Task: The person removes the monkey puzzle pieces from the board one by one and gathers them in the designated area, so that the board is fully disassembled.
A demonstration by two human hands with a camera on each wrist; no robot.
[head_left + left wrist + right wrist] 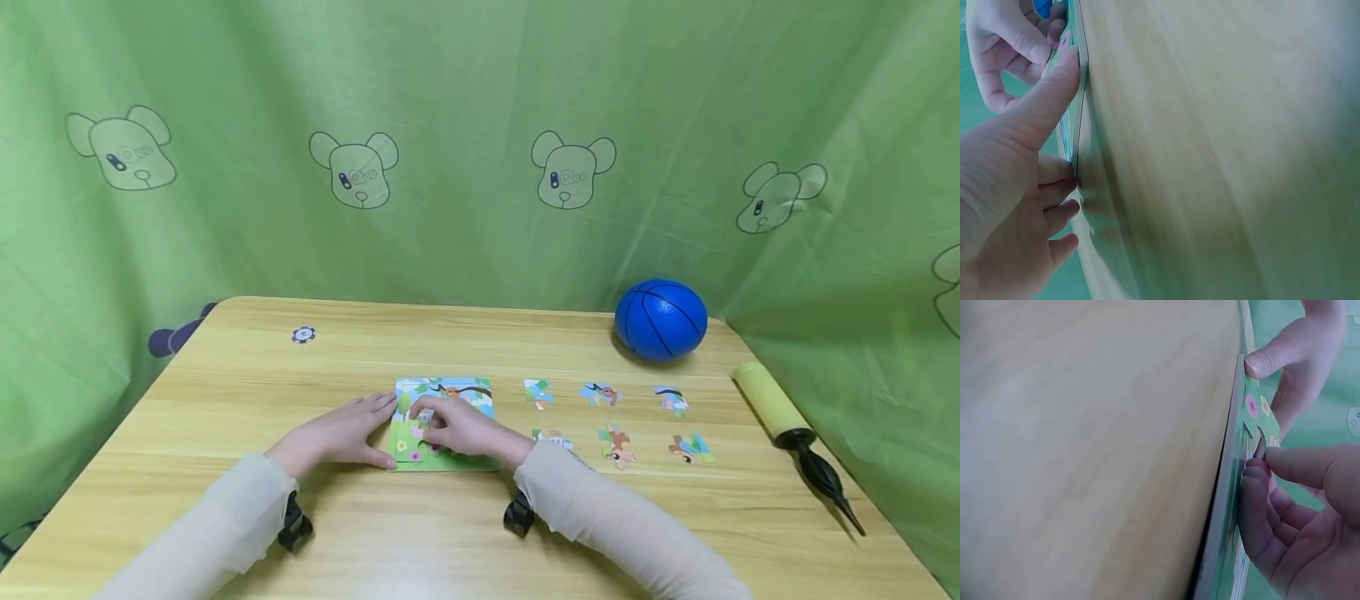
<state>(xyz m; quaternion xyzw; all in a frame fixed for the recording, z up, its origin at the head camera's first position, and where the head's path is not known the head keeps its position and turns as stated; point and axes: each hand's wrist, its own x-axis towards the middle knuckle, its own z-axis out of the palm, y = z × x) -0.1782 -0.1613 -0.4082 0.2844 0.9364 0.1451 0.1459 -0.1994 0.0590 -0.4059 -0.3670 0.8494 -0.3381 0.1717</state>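
A jigsaw puzzle board [465, 467] with a green border and a bright picture of a branch and flowers lies flat on the table. My left hand [341, 433] rests at its left side, fingers extended against the edge and thumb at the near left corner. Over the board's left half, my right hand [461, 427] pinches a thin puzzle piece [1261, 442] between thumb and fingertips. In the right wrist view that piece stands tilted up from the board, close to the printed flowers; its picture is mostly hidden by the fingers.
Several loose puzzle pieces [617, 446] lie in two rows right of the board, one partly behind the right forearm. A blue basketball [661, 320] sits at the back right. A yellow-and-black hand pump [772, 404] lies along the right edge, a poker chip [303, 335] at the back left.
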